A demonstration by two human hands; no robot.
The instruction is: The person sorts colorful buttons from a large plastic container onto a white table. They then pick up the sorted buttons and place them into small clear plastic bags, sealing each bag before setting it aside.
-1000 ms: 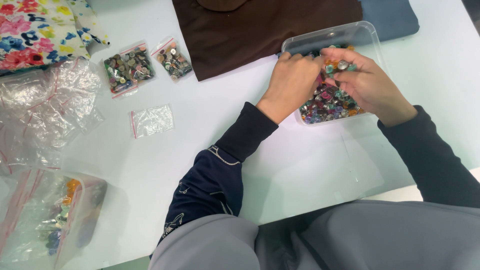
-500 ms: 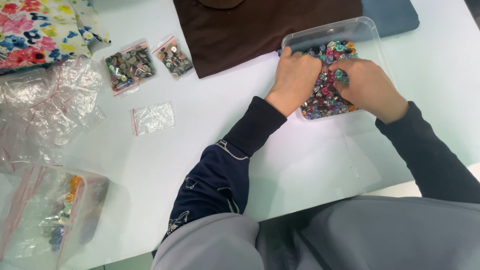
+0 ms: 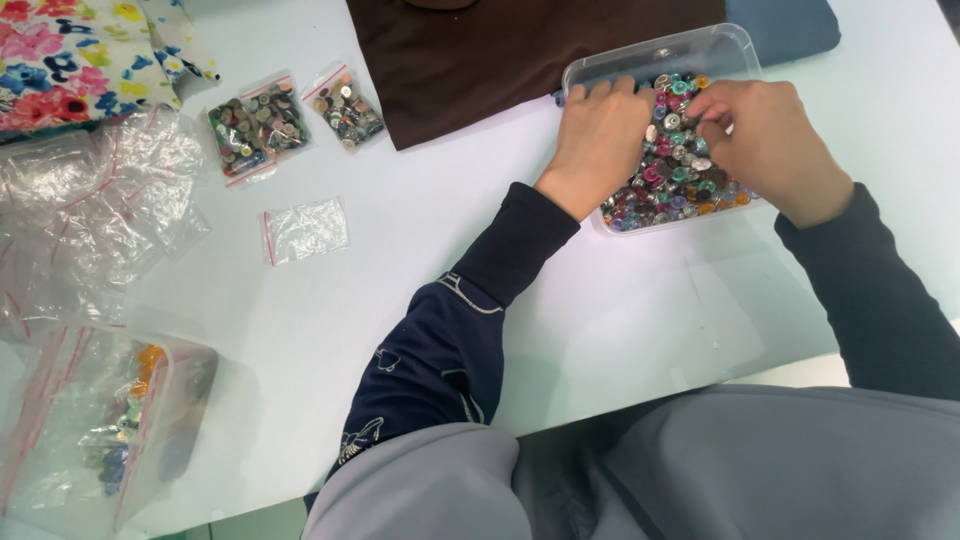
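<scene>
Clear plastic tub [image 3: 705,48] of mixed coloured buttons [image 3: 677,170] at far right of white worktop [image 3: 420,240], overlapping brown cloth [image 3: 520,50]; my left hand [image 3: 598,140] curled in buttons, right hand [image 3: 765,140] fingertips pinched together among them, what grip holds I cannot tell; two filled zip bags [image 3: 290,115] well apart at left

Both hands, the left hand [image 3: 598,135] and the right hand [image 3: 770,140], are bare, without rings or gloves. Long dark navy sleeves end at the wrists. The left sleeve [image 3: 450,330] carries thin pale line-drawn prints and a stitched seam. Below the sleeves, nearer the camera, grey trousers [image 3: 700,470] cover the lap.
</scene>
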